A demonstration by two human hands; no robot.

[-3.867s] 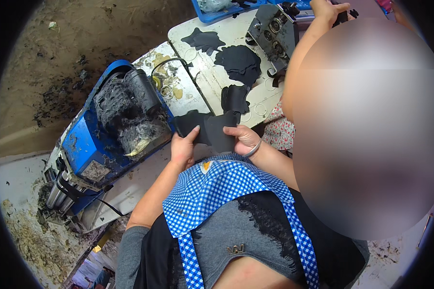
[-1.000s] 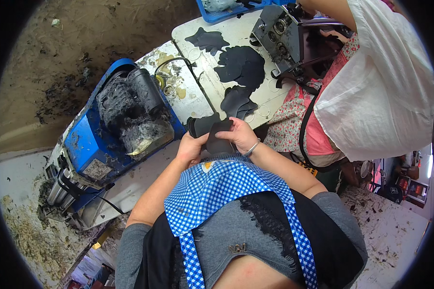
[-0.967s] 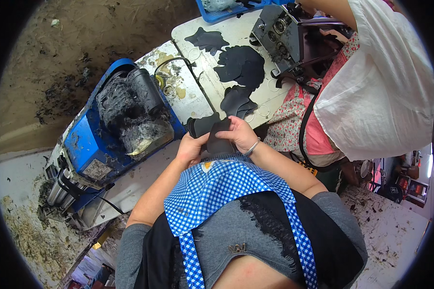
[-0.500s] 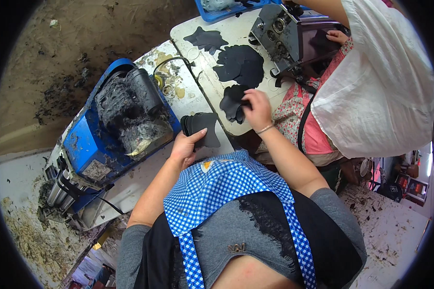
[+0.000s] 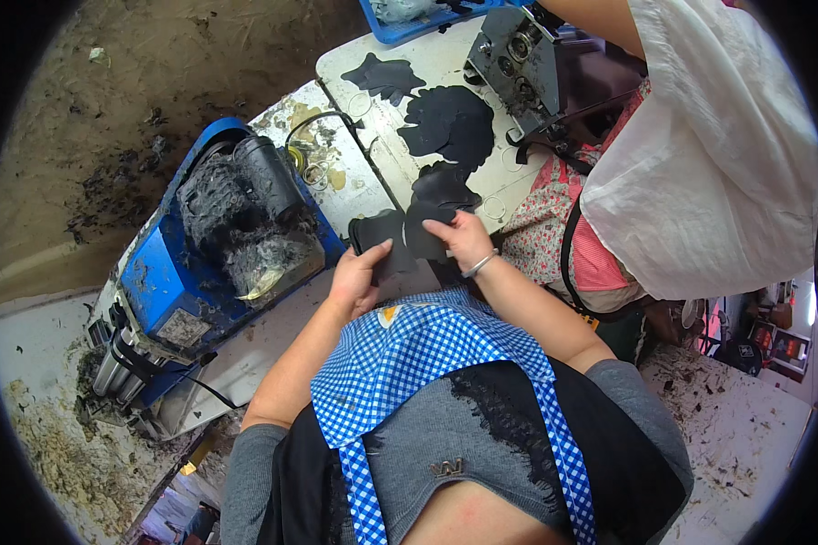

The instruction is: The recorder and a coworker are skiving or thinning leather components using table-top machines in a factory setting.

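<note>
My left hand (image 5: 354, 280) grips a stack of thin, dark, flat cut pieces (image 5: 373, 234), its thumb lying on top. In my right hand (image 5: 468, 243) a single dark cut piece (image 5: 422, 238) is pinched, its left edge right beside the stack. I cannot tell whether these pieces are leather or cloth. Just beyond my right hand, a small pile of similar dark pieces (image 5: 448, 183) lies on the white table (image 5: 359, 150). A larger overlapping pile (image 5: 450, 125) lies farther back, and a few irregular dark pieces (image 5: 384, 78) are at the far left of it.
A blue machine (image 5: 168, 272) with a lint-covered motor stands on my left, its black cord (image 5: 323, 116) crossing the table. At the far right a person in a white garment (image 5: 700, 173) is beside a grey machine (image 5: 523, 77). A blue tray (image 5: 391, 34) sits at the back.
My right hand has come from the near pile toward my left hand, bringing one dark piece up to the stack. The co-worker's hand at the grey machine is no longer visible.
</note>
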